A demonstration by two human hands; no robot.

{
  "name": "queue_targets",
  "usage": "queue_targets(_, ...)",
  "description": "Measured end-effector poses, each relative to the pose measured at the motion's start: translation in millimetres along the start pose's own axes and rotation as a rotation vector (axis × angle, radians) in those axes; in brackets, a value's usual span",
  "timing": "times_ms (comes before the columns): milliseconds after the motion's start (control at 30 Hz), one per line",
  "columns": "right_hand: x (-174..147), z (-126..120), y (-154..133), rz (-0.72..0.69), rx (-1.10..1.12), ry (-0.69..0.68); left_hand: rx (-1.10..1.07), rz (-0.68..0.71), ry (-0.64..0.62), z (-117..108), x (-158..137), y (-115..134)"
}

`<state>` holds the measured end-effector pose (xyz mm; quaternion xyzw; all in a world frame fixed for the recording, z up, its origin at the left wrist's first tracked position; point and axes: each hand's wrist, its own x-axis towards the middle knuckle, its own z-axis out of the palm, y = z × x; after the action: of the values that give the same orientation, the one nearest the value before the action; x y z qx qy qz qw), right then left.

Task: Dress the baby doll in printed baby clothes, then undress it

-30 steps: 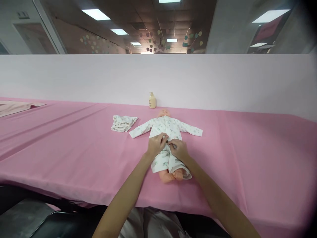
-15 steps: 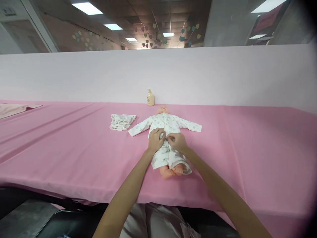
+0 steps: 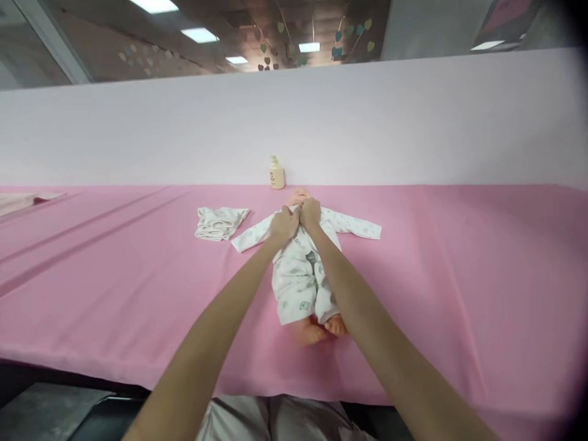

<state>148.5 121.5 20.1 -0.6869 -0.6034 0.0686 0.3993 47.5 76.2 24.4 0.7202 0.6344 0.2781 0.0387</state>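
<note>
A baby doll (image 3: pixel 301 195) lies on its back with its head toward the wall. It wears a white printed long-sleeved baby top (image 3: pixel 356 225) with the sleeves spread out, and matching printed pants (image 3: pixel 294 288); its bare feet (image 3: pixel 315 332) stick out at the near end. At the neckline, my left hand (image 3: pixel 285 224) and my right hand (image 3: pixel 310 213) meet side by side, their fingers closed on the front of the top. The fingertips and the fastening there are partly hidden.
A pink cloth (image 3: pixel 151 300) covers the table. Folded white printed cloth (image 3: pixel 220 223) lies left of the doll. A cream pump bottle (image 3: pixel 276 174) stands by the white wall (image 3: pixel 367 122). Light pink fabric (image 3: pixel 16 202) lies at the far left.
Both hands have moved up from the doll's waist to the neckline of the top. The view has tilted slightly downward.
</note>
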Motion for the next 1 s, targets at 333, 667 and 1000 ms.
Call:
queue_targets(333, 5.1, 4.1, 13.2, 0.100, -0.034, -0.018, -0.167, -0.184, -0.003, 31.6, 59.6, 26.2)
queue_targets(667, 5.7, 8.9, 18.0, 0.108, 0.068, 0.042, -0.215, -0.176, 0.015, 39.3, 53.7, 14.1)
queue_targets(1000, 11.7, 10.6, 23.1, 0.060, 0.112, 0.041, -0.177, -0.169, 0.005, 41.9, 56.2, 12.5)
